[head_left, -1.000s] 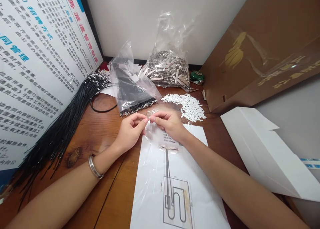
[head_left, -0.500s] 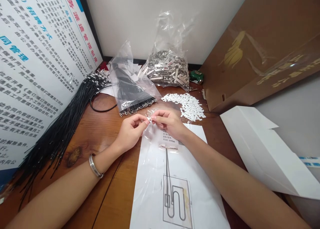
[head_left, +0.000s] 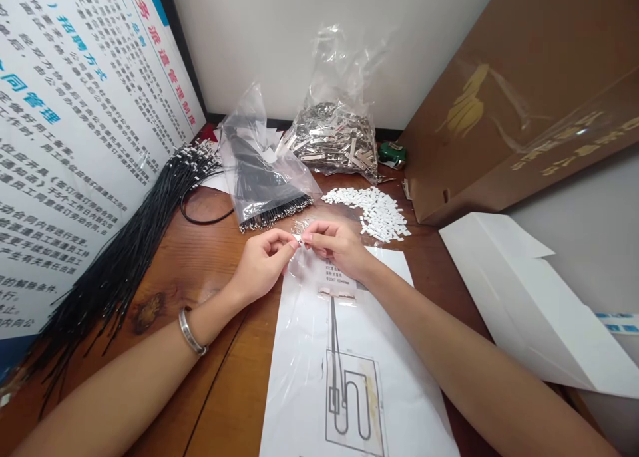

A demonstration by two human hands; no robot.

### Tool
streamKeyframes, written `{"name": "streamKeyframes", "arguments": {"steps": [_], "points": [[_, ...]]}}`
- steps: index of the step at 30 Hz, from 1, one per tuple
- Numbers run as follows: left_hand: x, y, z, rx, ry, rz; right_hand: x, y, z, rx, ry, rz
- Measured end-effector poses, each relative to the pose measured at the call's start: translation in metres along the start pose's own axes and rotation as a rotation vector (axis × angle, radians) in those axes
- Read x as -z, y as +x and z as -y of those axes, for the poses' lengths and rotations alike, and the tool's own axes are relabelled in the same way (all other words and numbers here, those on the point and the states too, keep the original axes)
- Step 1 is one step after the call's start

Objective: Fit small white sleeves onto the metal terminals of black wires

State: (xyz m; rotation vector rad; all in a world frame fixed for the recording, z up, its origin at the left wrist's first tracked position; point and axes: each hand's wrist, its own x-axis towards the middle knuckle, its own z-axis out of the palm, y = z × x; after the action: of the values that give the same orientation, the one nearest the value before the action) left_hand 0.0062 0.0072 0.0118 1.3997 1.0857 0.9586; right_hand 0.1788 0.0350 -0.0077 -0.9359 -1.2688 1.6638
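Brown wooden table (head_left: 200, 264), pale wall (head_left: 249, 38) behind — left hand (head_left: 262, 264) and right hand (head_left: 340, 249) pinch a tiny piece (head_left: 300, 241), barely visible.

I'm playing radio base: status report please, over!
Left grip, right grip pinching, close together. Tiny piece between, mostly hidden. White pile beyond, not blocking.

On the counter (head_left: 200, 261), a sheet (head_left: 292, 390) lies near centre. The left hand (head_left: 264, 264) and right hand (head_left: 342, 249) meet at its far left corner, a small part (head_left: 300, 241) between their fingertips. Behind them: bag of cables (head_left: 254, 171) to left, pile of pieces (head_left: 382, 217) to right, bag of metal strips (head_left: 337, 141) farther back, before the wall (head_left: 249, 51). Cable bundle (head_left: 132, 241) far left, beside the notice board (head_left: 64, 124). Carton (head_left: 499, 157) at right.
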Motion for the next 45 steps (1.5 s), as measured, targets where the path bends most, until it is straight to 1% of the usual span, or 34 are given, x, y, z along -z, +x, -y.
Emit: {"name": "streamKeyframes", "arguments": {"steps": [7,14,22,31,36,40,45], "points": [[0.0005,-0.0003,-0.0002,0.019,0.018,0.012,0.0007,-0.0006,-0.0003,0.015,-0.029,0.014],[0.0003,0.0002,-0.0034,-0.021,-0.002,0.014,-0.0015,-0.0025,0.0053,0.012,-0.084,0.022],[0.0015,0.0002,-0.0015,-0.008,0.010,0.012,-0.0016,-0.0042,0.0049,0.003,-0.139,0.013],[0.0016,0.0014,0.0013,-0.007,0.027,0.022,-0.0015,-0.0030,0.0062,0.007,-0.131,0.016],[-0.0005,-0.0002,-0.0012,0.010,0.029,-0.002,-0.0016,-0.0040,0.0057,0.001,-0.146,0.000],[-0.0019,-0.0001,-0.0011,0.019,0.033,-0.031,-0.0045,-0.0048,0.0045,0.050,-0.207,-0.036],[-0.0013,0.0002,0.0008,0.027,0.051,-0.037,-0.0075,-0.0059,0.0029,0.107,-0.292,-0.063]]}}
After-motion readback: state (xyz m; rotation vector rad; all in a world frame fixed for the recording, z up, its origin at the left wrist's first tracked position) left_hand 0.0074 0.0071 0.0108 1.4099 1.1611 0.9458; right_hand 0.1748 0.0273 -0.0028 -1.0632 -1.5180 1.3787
